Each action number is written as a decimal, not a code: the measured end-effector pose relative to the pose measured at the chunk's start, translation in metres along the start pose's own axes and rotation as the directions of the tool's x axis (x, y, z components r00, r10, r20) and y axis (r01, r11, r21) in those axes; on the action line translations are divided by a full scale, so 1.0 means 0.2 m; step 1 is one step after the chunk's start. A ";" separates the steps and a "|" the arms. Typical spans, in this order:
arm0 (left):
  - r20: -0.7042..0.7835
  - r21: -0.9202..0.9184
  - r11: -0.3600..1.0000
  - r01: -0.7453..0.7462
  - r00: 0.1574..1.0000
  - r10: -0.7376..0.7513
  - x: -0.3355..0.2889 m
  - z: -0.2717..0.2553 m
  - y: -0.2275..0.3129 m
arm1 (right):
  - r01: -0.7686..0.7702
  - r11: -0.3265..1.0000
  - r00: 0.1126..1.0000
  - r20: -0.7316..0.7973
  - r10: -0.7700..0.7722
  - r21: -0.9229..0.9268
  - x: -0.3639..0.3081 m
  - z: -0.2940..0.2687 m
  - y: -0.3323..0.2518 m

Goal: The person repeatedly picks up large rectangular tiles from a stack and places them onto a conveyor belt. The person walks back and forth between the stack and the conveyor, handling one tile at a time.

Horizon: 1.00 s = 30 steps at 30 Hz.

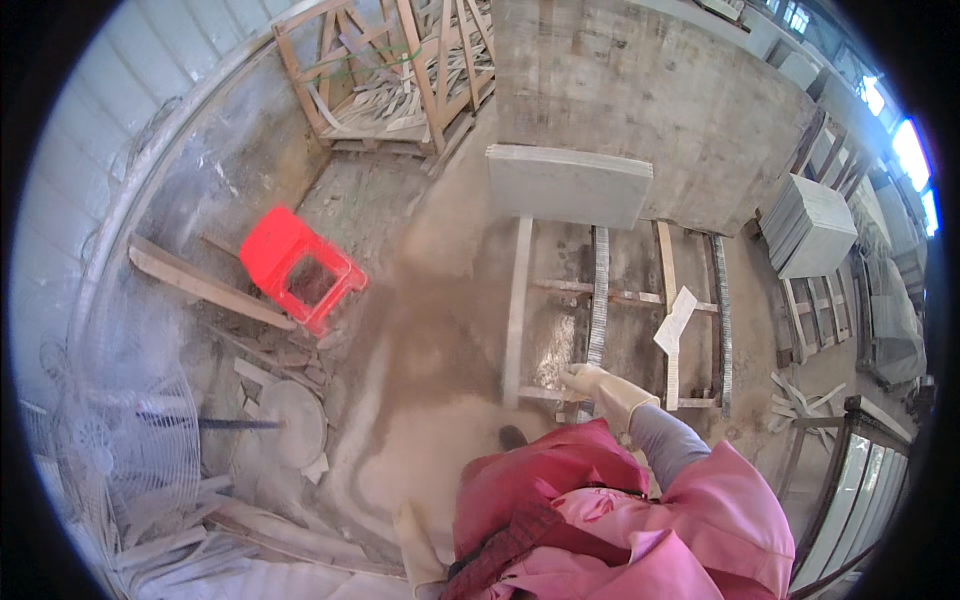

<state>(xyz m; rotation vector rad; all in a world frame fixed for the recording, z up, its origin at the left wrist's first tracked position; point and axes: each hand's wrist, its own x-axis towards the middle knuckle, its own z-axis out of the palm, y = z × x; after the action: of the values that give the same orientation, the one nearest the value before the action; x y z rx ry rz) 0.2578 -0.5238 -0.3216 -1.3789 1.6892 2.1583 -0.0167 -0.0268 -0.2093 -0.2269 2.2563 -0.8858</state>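
My right hand (605, 390), in a pale cream work glove, reaches out over the near end of a low rack (513, 320) made of long bars. Its fingers are partly bent and look apart, with nothing visible in them. I cannot tell whether it touches the rack. My left hand (415, 545), in a similar glove, hangs low beside my pink and red clothing. Its fingers are blurred and I make out nothing in it. At the rack's far end a stack of grey-white slabs (570, 185) stands on edge. A pale angular offcut (676, 320) lies across one bar.
A red plastic stool (295, 265) lies tipped at left, near a wooden plank (205, 285). A fan (125, 450) stands lower left. A wooden crate (435, 90) holds pale strips. Another slab stack (808, 225) stands right, beyond scattered strips (805, 402). A large board (650, 100) stands behind.
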 end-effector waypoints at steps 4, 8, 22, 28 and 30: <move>0.022 -0.102 0.969 0.225 0.974 -0.224 0.09 0.01 0.13 | 0.054 0.993 0.993 -0.108 -0.042 0.108 0.07 -0.10 -0.20; -0.071 0.139 0.859 0.493 0.870 -0.488 0.23 0.00 0.43 | -0.071 0.915 0.974 -0.168 0.149 0.397 -0.02 -0.10 -0.19; 0.321 0.645 0.748 -0.156 0.944 -0.080 1.59 1.08 1.64 | -0.516 0.362 0.547 -0.027 0.837 0.776 0.33 0.06 0.17; 0.363 0.743 0.657 -0.127 0.901 -0.238 1.75 1.60 1.97 | -0.377 0.291 0.609 -0.002 0.793 0.879 0.57 -0.19 -0.12; 0.362 0.834 0.533 -0.141 0.869 -0.338 1.84 1.70 1.97 | -0.418 0.299 0.589 0.005 0.808 0.858 0.61 -0.25 -0.18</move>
<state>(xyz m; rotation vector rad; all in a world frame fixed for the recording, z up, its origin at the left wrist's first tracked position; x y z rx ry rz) -0.3778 -0.5667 -0.2804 -0.5411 1.9091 1.0906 -0.1439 -0.0750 -0.2268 1.3738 1.7288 -1.4429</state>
